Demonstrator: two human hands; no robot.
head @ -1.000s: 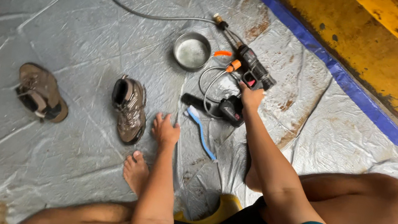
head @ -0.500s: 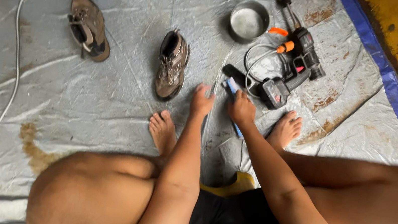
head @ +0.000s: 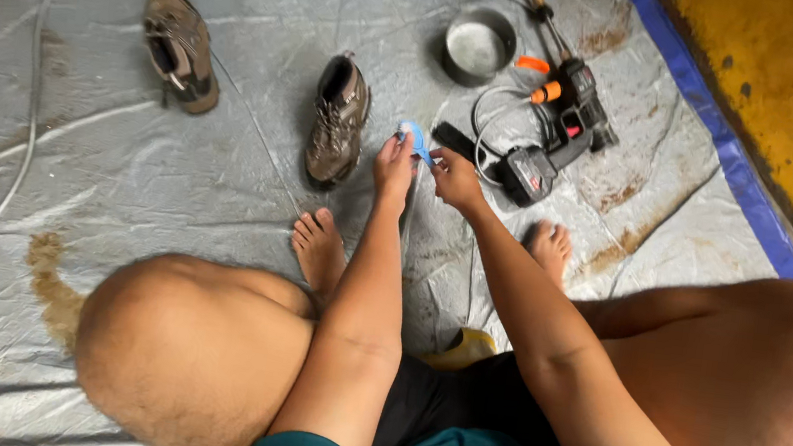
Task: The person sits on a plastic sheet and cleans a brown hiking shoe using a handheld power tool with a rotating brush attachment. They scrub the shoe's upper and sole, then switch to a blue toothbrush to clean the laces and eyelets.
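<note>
- The left hand (head: 394,164) is closed about the lower end of a small blue brush (head: 416,141), whose upper end shows above the fingers; it is held up off the sheet, in front of the body, where both hands can meet on it.
- The right hand (head: 454,178) is brought in just beside the left, its fingers curled toward the same blue brush; whether it actually grips the brush or only touches it cannot be told.
- A brown boot (head: 336,121) stands upright just left of the left hand, its opening turned away from the person, set within easy reach.
- A black strap-like piece (head: 454,140) lies on the sheet just beyond the right hand.
- A black cordless washer gun (head: 559,127) with orange fittings lies beyond and to the right of the right hand, laid flat on its side, a pale hose looped beside it.
- A round metal bowl (head: 479,47) sits farther out, beyond both hands, upright.
- A second brown boot (head: 179,47) lies tipped on its side well to the left of the left hand, apart from the first.
- All of this rests on a grey tarpaulin (head: 120,179) edged in blue on the right; the bare feet are placed on it below the hands, and brown stains mark it near the left knee.
</note>
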